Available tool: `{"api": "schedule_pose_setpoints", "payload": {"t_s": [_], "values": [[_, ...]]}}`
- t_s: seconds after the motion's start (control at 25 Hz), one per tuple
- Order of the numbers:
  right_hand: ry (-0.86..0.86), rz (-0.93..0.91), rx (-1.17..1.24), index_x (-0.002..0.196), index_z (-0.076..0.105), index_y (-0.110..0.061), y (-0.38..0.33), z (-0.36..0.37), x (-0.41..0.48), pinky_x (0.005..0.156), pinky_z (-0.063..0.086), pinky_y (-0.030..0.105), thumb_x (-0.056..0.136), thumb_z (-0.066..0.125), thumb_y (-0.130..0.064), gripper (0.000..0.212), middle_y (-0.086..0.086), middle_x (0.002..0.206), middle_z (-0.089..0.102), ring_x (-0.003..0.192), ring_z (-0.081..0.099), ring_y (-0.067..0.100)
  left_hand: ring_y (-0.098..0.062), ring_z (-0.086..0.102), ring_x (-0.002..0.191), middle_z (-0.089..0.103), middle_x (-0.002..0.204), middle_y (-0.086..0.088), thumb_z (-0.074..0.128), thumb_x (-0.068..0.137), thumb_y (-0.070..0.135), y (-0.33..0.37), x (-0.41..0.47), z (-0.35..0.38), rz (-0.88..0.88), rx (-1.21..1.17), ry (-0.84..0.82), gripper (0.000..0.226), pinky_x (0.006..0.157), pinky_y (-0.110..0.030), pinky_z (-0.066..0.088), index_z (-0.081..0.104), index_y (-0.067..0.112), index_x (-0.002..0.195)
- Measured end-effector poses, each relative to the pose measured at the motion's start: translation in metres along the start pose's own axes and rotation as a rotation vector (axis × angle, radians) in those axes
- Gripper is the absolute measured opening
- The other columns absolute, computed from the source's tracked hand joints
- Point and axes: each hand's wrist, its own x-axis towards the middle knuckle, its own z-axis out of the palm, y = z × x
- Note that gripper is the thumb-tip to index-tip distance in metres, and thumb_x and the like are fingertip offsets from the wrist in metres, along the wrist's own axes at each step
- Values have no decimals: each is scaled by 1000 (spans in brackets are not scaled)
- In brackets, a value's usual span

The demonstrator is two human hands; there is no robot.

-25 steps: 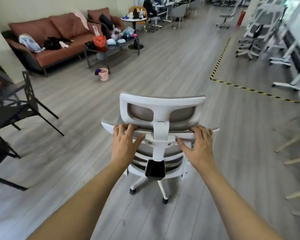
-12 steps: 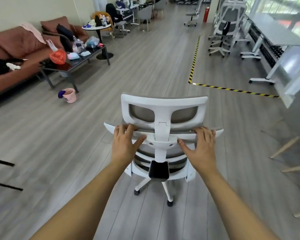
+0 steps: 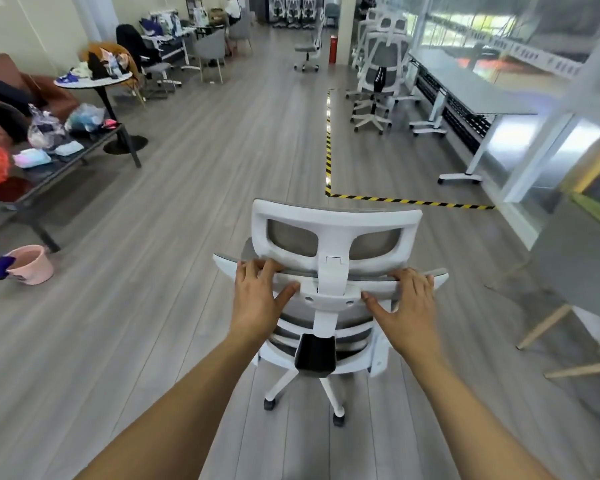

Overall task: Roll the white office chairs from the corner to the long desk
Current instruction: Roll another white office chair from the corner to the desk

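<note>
A white office chair with grey mesh stands right in front of me, its back toward me, castors on the floor. My left hand grips the top rail of the backrest left of the headrest post, fingers curled over it. My right hand grips the same rail on the right side. The long grey desk on white legs stretches along the glass wall at the upper right. Several more white office chairs stand beside it.
Yellow-black floor tape marks off the desk area ahead. A low dark table with bags, a round table and a pink bucket sit at the left. A wooden-legged grey chair stands close at the right.
The view has swung right while I roll the chair forward: the sofa and black chairs slid out at the left, and the long desk and taped area came nearer. Both hands keep their grip.
</note>
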Motion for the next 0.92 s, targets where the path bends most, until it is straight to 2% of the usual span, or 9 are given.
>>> {"api": "schedule_pose_setpoints", "payload": {"t_s": [0.08,0.2,0.4,0.56,0.72,0.92], "values": [[4,37,4,119,54,-20,7,26,52,125,16,49,82,62,-68,61,0,127,54,133,45,23,-26,34,131,48,131,-2,64,89,54,-10,67,16,24,-11,-40,39,111,-49,38,52,29,117],[-3,110,-9,119,54,-21,23,62,125,126,15,49,81,63,-68,61,-1,128,54,134,43,23,-25,40,121,54,123,-4,68,86,50,-24,156,41,85,-14,-24,39,103,-46,43,56,24,113],[102,134,9,118,53,-22,63,128,250,124,19,51,80,68,-62,57,-4,128,51,136,41,21,-26,39,125,51,124,-2,68,87,50,-34,308,103,139,-62,-64,40,111,-53,37,55,27,117],[185,161,-12,118,55,-16,101,191,363,125,13,50,79,68,-60,60,0,127,51,137,40,24,-24,36,128,48,129,1,65,88,53,-43,446,151,167,-53,-108,40,111,-45,38,54,30,119],[193,156,-43,122,56,-14,142,255,482,126,11,51,80,68,-58,62,1,130,51,139,39,23,-21,36,127,47,128,2,66,88,50,-48,583,205,177,-70,-157,37,108,-42,41,55,30,117],[163,172,-95,122,54,-20,212,299,633,127,12,46,86,71,-56,54,-5,129,49,137,41,19,-26,34,129,46,127,-2,66,88,50,-35,745,285,168,-83,-170,38,107,-45,41,56,26,116]]}}
